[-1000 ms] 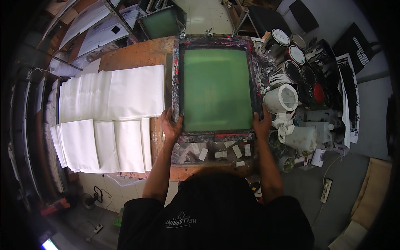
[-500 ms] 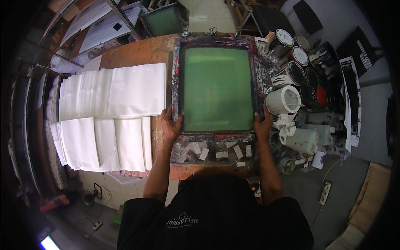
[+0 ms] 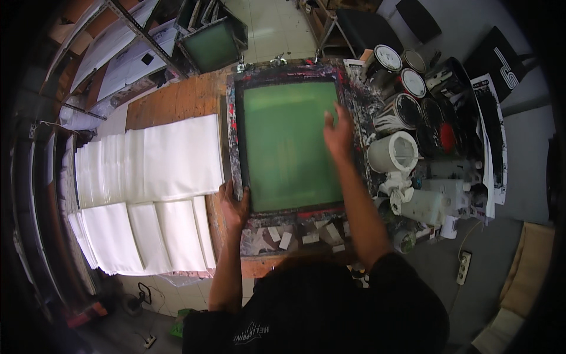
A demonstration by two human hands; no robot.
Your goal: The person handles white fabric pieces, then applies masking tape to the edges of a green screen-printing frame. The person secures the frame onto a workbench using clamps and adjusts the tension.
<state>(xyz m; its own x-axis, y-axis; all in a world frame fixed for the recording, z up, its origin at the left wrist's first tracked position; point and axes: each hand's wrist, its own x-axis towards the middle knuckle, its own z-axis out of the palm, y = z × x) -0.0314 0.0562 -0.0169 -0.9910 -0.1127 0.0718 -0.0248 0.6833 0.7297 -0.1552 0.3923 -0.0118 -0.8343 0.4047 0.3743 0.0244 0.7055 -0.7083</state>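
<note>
A screen printing frame (image 3: 239, 135) with green mesh (image 3: 286, 147) lies on the wooden table. Its dark border is smeared with red and black ink. My left hand (image 3: 234, 207) holds the frame's lower left edge, the thumb on the border and the fingers at the outer side. Over the right part of the mesh is my right hand (image 3: 339, 134), fingers apart and holding nothing. Whether it touches the mesh, I cannot tell. Metal clamps (image 3: 278, 60) stand at the frame's far edge.
White sheets (image 3: 177, 156) lie in two overlapping rows on the table's left. Ink cans (image 3: 388, 58) and a white tub (image 3: 377, 154) crowd the right side, with plastic jugs (image 3: 424, 205) nearer. Small pale pieces (image 3: 285, 240) lie along the near edge. Another screen (image 3: 211, 48) stands beyond.
My right hand has let go of the frame's lower right edge and moved up over the mesh. My left hand stays on the frame. The whole view has shifted and turned slightly.
</note>
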